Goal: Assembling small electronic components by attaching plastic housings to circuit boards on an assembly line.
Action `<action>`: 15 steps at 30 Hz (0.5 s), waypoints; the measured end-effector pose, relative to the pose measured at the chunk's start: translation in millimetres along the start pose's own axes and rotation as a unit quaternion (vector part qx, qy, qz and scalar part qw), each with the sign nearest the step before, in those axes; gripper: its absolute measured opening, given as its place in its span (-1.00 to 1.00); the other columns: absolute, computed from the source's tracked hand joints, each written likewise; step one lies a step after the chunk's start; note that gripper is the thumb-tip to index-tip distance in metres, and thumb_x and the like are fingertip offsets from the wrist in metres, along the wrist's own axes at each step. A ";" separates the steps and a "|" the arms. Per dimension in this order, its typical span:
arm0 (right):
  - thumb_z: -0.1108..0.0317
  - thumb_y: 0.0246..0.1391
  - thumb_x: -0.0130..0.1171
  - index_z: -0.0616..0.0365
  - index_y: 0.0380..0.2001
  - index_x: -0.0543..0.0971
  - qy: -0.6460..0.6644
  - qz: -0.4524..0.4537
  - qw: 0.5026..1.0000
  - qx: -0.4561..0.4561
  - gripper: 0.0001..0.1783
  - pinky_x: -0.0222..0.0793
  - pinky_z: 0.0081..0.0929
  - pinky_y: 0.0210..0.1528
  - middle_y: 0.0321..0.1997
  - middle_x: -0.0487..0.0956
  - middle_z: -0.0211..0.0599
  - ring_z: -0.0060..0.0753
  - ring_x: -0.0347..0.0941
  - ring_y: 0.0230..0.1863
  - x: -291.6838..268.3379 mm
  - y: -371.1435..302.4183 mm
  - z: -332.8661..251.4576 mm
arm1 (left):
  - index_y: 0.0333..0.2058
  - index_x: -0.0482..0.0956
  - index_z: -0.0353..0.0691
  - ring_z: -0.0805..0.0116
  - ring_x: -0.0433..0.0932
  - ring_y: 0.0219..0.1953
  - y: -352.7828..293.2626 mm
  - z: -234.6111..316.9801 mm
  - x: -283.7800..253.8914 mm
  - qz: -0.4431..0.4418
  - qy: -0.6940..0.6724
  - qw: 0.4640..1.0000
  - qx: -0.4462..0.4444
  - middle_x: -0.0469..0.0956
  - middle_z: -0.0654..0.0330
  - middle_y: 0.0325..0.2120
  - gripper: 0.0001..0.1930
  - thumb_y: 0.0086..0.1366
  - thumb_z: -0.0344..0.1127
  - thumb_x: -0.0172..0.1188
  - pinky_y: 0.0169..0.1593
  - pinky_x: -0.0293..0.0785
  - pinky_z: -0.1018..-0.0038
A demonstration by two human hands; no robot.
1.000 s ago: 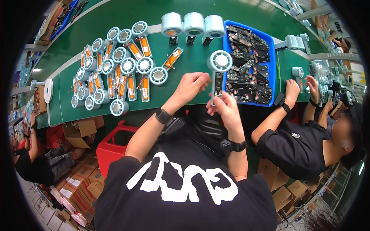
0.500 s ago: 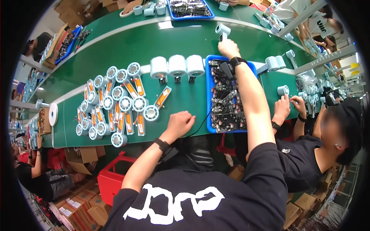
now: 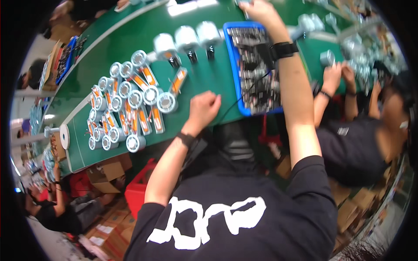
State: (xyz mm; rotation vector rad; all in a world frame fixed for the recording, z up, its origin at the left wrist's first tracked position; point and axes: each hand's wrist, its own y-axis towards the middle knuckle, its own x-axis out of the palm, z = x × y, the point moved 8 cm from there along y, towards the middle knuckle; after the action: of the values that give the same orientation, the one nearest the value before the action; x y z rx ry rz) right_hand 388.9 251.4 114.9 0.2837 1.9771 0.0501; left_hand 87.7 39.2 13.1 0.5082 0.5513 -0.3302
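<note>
My right hand (image 3: 260,12) is stretched far forward at the top edge, closed on a light-blue handheld fan (image 3: 243,2) that is mostly cut off there. Its forearm passes over a blue tray (image 3: 237,82) full of small black parts. My left hand (image 3: 203,108) lies as a loose fist near the table's front edge, its palm hidden and nothing showing in it. Left of it lie several light-blue fan housings (image 3: 166,103), their handles showing orange insides. Three white-blue fan heads (image 3: 187,39) on black stems stand in a row beyond that hand.
The green table (image 3: 187,82) spans the view. A thin black cable (image 3: 230,111) runs between tray and left hand. At right a co-worker's hands (image 3: 335,74) are beside a light-blue fan head (image 3: 327,58). A white roll (image 3: 64,136) stands at the left; a red stool (image 3: 138,185) is below.
The view has tilted and shifted, so the table's things appear higher. My right hand, still holding the fan, now reaches the top edge. My left hand keeps its place at the table's front.
</note>
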 end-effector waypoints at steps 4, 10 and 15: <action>0.20 0.23 0.18 0.26 -0.28 0.63 0.373 -0.040 0.926 -0.046 -0.71 0.37 -0.48 -0.38 -0.41 0.63 -0.15 -0.48 0.52 -0.43 -73.1 -183.2 -85.1 | -0.61 0.43 -0.34 0.18 0.33 -0.67 -3.0 -17.2 -8.4 -0.013 -0.016 0.999 -0.031 0.37 0.03 -0.70 -0.68 0.27 -0.34 0.28 -0.54 0.24 0.31; 0.17 0.22 0.19 0.27 -0.13 0.63 0.476 -0.033 0.866 0.150 -0.64 0.40 -0.52 -0.31 -0.28 0.68 -0.26 -0.46 0.55 -0.34 -51.7 -431.4 38.9 | -0.61 0.24 -0.28 0.61 0.05 -0.57 -14.0 -16.5 -2.3 -0.060 -0.007 0.998 0.005 0.09 0.38 -0.68 -0.58 0.40 -0.35 0.19 -0.53 -0.03 0.49; 0.30 0.23 0.21 0.25 -0.15 0.65 0.388 0.291 0.809 0.331 -0.75 0.31 -0.65 -0.38 -0.43 0.62 -0.52 -0.71 0.42 -0.43 -29.6 -607.8 148.9 | -0.64 0.12 -0.22 0.63 -0.02 -0.57 -21.6 -0.3 3.2 -0.070 0.016 0.997 0.018 0.03 0.45 -0.67 -0.53 0.39 -0.38 0.19 -0.53 -0.12 0.47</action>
State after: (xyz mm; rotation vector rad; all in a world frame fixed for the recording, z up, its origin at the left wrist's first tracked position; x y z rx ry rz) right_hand 428.2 -359.1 -20.1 1.5337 2.5768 -0.1635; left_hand 81.0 21.0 3.2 0.5110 0.6134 -0.4664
